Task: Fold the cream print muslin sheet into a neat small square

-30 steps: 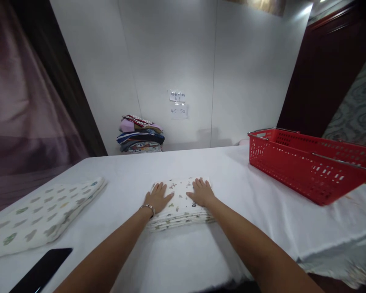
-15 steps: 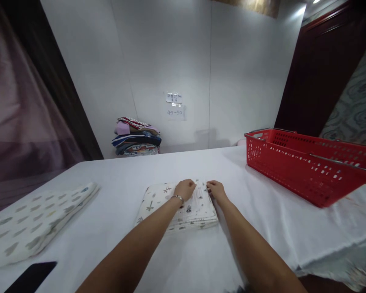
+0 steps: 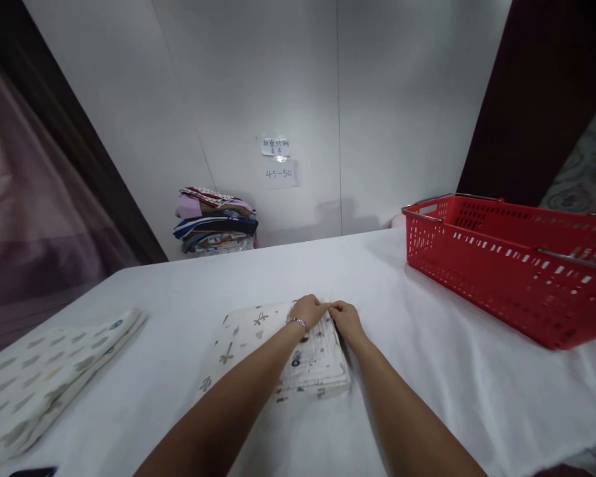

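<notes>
In front of me on the white-covered table lies a folded white muslin cloth (image 3: 251, 338), printed with small grey, brown and black motifs. Its thicker layered part is on the right. My left hand (image 3: 309, 309), with a bracelet at the wrist, pinches the cloth near its far right corner. Fingertips of my right hand (image 3: 346, 319) close on that same corner, touching or nearly touching the left fingers. The exact bit of fabric between the fingers is hidden. Off to the left sits another folded white cloth (image 3: 54, 377) with a leaf-like print.
A red plastic basket (image 3: 491, 275) with metal handles stands on the right of the table (image 3: 189, 298). Beyond the table's far edge is a pile of folded fabrics (image 3: 216, 222) against the wall. The corner of a black flat object (image 3: 34, 472) shows at the lower left.
My left hand has moved right along the cloth's far edge, and the gap to my right hand has closed at the corner. The camera view has tilted slightly.
</notes>
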Demonstrator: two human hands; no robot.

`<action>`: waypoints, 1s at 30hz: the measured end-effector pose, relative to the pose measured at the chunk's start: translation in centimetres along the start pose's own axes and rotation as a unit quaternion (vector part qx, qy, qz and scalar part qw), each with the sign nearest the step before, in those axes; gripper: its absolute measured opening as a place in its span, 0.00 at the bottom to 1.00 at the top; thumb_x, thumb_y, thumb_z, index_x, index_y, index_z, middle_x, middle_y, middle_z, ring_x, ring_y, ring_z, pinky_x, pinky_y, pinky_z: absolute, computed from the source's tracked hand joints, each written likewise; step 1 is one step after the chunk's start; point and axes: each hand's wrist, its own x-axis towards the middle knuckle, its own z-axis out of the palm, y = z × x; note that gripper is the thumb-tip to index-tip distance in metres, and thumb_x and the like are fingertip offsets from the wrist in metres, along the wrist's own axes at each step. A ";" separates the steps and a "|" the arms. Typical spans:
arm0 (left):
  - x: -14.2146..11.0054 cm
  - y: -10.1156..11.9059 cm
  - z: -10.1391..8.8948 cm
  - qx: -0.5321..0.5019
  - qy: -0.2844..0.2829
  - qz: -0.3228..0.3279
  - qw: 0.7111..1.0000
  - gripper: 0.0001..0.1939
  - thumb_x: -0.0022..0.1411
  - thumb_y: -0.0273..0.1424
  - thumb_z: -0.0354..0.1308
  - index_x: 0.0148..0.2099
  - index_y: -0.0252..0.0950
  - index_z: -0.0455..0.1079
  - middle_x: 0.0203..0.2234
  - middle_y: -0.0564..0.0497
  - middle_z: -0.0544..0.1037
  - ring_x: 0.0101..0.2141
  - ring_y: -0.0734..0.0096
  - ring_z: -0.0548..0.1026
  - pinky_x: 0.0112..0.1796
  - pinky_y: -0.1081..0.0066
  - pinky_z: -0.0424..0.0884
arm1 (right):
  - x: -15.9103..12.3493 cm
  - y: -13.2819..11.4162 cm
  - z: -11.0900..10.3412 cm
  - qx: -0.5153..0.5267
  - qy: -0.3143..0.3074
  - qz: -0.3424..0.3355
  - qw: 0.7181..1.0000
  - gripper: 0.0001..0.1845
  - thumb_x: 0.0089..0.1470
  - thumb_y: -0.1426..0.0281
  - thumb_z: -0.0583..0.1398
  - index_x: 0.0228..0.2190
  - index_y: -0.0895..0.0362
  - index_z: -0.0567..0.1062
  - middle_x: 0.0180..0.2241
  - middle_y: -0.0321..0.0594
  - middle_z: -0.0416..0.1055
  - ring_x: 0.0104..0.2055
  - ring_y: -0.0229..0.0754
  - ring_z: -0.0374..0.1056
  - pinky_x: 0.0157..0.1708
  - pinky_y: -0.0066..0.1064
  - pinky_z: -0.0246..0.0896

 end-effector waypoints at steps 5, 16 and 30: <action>0.9 0.0 -0.2 0.006 -0.038 -0.009 0.999 0.11 0.51 0.37 0.54 0.28 0.35 0.72 0.22 0.49 0.76 0.26 0.68 0.73 0.26 0.74 0.63 | -0.2 -0.3 0.0 -0.011 0.008 0.004 1.000 0.10 0.43 0.67 0.54 0.21 0.56 0.73 0.24 0.36 0.72 0.29 0.39 0.66 0.30 0.28 0.58; 0.5 0.5 -0.7 -0.053 -0.029 0.011 0.998 0.10 0.51 0.29 0.50 0.29 0.34 0.72 0.21 0.50 0.76 0.25 0.73 0.73 0.27 0.77 0.65 | -0.5 -0.7 0.1 -0.008 0.014 0.002 1.000 0.08 0.42 0.69 0.53 0.20 0.57 0.72 0.23 0.36 0.71 0.28 0.38 0.65 0.30 0.28 0.58; 1.2 -0.4 0.2 -0.086 -0.063 0.015 0.994 0.14 0.58 0.34 0.47 0.30 0.33 0.70 0.21 0.51 0.76 0.19 0.77 0.72 0.21 0.79 0.64 | -0.3 -0.7 0.2 -0.018 0.000 0.011 1.000 0.08 0.42 0.71 0.53 0.20 0.57 0.72 0.22 0.36 0.71 0.27 0.37 0.65 0.29 0.26 0.58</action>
